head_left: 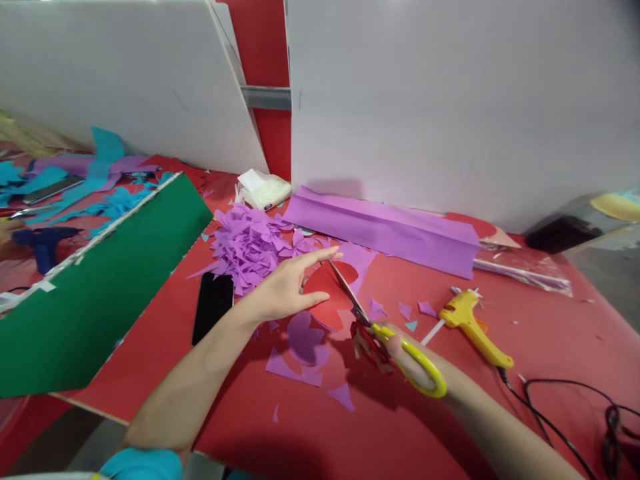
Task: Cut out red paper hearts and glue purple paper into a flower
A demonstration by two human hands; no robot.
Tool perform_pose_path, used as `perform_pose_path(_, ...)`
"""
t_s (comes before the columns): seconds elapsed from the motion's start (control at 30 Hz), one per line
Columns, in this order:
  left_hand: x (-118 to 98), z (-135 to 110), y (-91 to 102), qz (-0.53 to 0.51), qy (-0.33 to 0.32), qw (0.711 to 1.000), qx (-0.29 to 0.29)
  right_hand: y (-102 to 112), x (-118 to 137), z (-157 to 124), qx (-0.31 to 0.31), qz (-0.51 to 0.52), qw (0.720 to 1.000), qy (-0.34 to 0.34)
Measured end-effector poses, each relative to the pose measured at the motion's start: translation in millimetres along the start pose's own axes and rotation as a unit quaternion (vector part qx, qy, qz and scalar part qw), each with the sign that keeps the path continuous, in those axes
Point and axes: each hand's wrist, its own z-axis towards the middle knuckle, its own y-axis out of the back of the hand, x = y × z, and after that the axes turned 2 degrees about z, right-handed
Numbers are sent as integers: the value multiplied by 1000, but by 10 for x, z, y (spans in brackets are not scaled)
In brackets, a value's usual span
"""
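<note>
My left hand [285,288] holds a curved piece of red paper [326,315], its thumb lying across the near face and its index finger stretched along the far side. My right hand [400,353] is wrapped round the yellow handle of a pair of scissors [423,365]. The blades point up and left, across the red paper and close to my left fingertips. Whether they are biting into the paper I cannot tell. Below my left hand lie purple paper petals [304,340] and offcuts on the red tabletop [400,427].
A heap of purple petals [247,243] and a black phone [214,303] lie left of my hands. Behind stretches a folded purple sheet [385,230]. At right sits a yellow glue gun [467,323] with a black cord. A green board [115,287] leans at left, near another person's hand [6,237].
</note>
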Motion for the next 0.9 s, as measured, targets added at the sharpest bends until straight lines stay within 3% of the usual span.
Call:
perform_pose_path(0.2, 56, 7, 0, -31, -15, 999, 5, 18, 104, 13, 1, -19, 1000, -25)
perform_pose_path(0.33, 47, -3, 88, -5, 41, 999, -5, -15, 95, 53, -23, 13, 998, -59)
perform_pose_path(0.43, 60, 0, 170, 40, 72, 995, -59, -83, -10, 120, -60, 110, 987, -105)
perform_pose_path(0.57, 79, 21, 208, 106, 51, 984, -133, -168, -114, 239, -148, 228, 955, -121)
perform_pose_path(0.67, 44, 25, 152, 121, 38, 984, -123, -184, -124, 321, -201, 249, 942, -104)
perform_pose_path(0.9, -80, -4, -98, 71, -1, 995, -75, -217, -82, 550, -263, 274, 924, -45)
